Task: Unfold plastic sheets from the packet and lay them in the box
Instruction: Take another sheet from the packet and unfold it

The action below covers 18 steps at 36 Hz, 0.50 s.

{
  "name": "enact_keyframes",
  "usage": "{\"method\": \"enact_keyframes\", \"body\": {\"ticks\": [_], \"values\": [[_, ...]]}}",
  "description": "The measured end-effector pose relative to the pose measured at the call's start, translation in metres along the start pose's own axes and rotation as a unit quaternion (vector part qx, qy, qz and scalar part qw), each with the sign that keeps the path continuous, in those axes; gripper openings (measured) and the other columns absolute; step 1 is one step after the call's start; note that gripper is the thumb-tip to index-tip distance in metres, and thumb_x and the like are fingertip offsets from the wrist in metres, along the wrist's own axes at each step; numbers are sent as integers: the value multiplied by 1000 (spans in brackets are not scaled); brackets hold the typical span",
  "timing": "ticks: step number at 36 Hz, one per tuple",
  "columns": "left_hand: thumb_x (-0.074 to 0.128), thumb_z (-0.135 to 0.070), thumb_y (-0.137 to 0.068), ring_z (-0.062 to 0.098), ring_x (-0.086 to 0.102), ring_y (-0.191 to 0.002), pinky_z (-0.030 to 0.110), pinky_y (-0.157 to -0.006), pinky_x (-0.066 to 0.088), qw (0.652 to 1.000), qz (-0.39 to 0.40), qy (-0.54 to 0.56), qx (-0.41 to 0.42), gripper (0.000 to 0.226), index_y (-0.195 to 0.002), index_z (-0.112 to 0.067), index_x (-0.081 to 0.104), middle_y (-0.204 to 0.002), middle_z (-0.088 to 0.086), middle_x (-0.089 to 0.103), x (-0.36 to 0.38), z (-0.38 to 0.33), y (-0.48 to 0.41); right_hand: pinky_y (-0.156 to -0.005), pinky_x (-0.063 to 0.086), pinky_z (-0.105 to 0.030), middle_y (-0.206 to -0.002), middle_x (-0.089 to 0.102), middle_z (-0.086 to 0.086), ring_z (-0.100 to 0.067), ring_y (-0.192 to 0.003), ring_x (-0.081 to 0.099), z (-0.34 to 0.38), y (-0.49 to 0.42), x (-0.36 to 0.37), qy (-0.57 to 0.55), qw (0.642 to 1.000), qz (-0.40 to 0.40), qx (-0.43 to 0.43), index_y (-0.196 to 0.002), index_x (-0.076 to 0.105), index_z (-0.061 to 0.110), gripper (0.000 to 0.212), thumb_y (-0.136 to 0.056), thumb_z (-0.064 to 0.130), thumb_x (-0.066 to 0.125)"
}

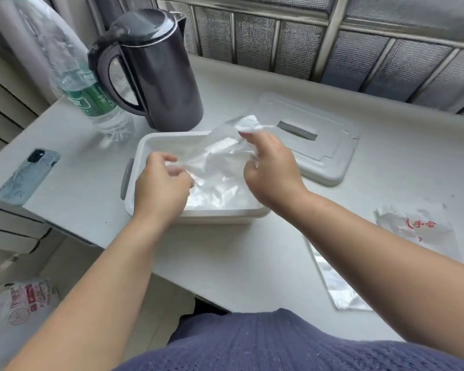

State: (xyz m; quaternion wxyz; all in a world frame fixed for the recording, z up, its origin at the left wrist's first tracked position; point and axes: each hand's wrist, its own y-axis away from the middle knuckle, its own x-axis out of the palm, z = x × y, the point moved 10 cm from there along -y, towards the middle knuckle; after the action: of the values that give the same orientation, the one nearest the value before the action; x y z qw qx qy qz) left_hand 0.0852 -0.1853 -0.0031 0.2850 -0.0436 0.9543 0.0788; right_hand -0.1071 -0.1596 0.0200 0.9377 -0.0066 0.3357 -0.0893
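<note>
A thin clear plastic sheet (220,151) is stretched above the open white box (145,141) in the middle of the table. My left hand (161,188) pinches the sheet's near-left end over the box's left side. My right hand (271,170) pinches its far-right end, which sticks up crumpled above my fingers. More clear plastic lies inside the box. The packet (415,228), white with red print, lies on the table at the right. A flat clear plastic piece (335,285) lies near the table's front edge.
The box's white lid (330,156) lies behind and to the right of the box. A dark kettle (156,73) and a water bottle (91,103) stand at the back left. A phone (27,176) lies at the table's left edge. A barred window runs behind.
</note>
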Motion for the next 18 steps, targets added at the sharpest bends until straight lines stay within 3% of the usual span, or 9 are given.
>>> {"method": "enact_keyframes", "body": {"ticks": [2, 3, 4, 7, 9, 11, 13, 16, 18], "values": [[51, -11, -86, 22, 55, -98, 31, -76, 42, 981, 16, -189, 45, 45, -129, -15, 39, -105, -5, 59, -11, 1, -9, -68, 26, -25, -87, 45, 2, -22, -87, 40, 10, -12, 16, 72, 997, 10, -32, -91, 53, 15, 35, -76, -14, 40], [52, -12, -85, 25, 51, -106, 31, -78, 38, 969, 23, -237, 63, 53, -135, -14, 34, -114, -1, 55, -13, 1, -10, -66, 26, -27, -84, 43, 2, -23, -84, 38, 11, -16, 21, 103, 993, 26, -44, -84, 48, 16, 33, -76, -15, 39], [55, -14, -84, 27, 48, -114, 32, -82, 37, 964, 31, -254, 75, 61, -139, -14, 29, -123, 3, 50, -17, 4, -16, -70, 30, -26, -90, 47, -2, -26, -88, 41, 11, -21, 33, 116, 991, 47, -52, -88, 50, 14, 34, -76, -15, 39], [63, -28, -81, 20, 33, -135, 36, -105, 33, 965, 75, -217, 131, 83, -149, -28, 16, -147, 0, 30, -21, -5, -24, -97, 32, -17, -126, 55, -8, -25, -117, 48, 19, -26, 49, 65, 992, 68, -81, -127, 52, 8, 58, -75, -17, 41], [69, -44, -76, 12, 28, -138, 35, -112, 28, 962, 139, -180, 152, 91, -149, -38, 15, -150, -8, 27, -11, -11, -30, -100, 40, -23, -120, 57, -4, -19, -113, 54, 25, -31, 57, -14, 995, 76, -69, -129, 51, 12, 61, -77, -17, 41], [74, -54, -71, 6, 37, -130, 31, -107, 34, 963, 207, -133, 109, 98, -149, -41, 16, -144, -12, 34, 6, -6, -37, -91, 43, -15, -108, 56, 4, -10, -101, 57, 27, -34, 64, -77, 991, 104, -36, -127, 50, 16, 57, -79, -15, 43], [76, -38, -76, 4, 53, -103, 23, -89, 43, 968, 228, -72, 68, 81, -145, -35, 33, -124, -8, 50, 16, 2, -49, -84, 43, -11, -99, 56, 10, -5, -92, 57, 29, -38, 70, -95, 988, 121, -14, -124, 49, 20, 56, -80, -14, 44], [67, -20, -88, 2, 57, -60, 19, -60, 49, 982, 181, 14, 52, 17, -97, -34, 69, -81, -10, 64, 8, 9, -69, -89, 49, -24, -93, 55, 11, -14, -94, 58, 15, -46, 73, -98, 988, 119, 30, -114, 48, 31, 56, -81, -13, 41], [63, -29, -90, 7, 61, -59, 25, -59, 52, 992, 117, 27, 28, 18, -74, -33, 69, -65, -11, 64, -12, 19, -83, -90, 51, -32, -97, 56, 5, -20, -100, 58, -1, -49, 73, -54, 989, 121, 63, -112, 51, 32, 54, -81, -12, 40]]}}
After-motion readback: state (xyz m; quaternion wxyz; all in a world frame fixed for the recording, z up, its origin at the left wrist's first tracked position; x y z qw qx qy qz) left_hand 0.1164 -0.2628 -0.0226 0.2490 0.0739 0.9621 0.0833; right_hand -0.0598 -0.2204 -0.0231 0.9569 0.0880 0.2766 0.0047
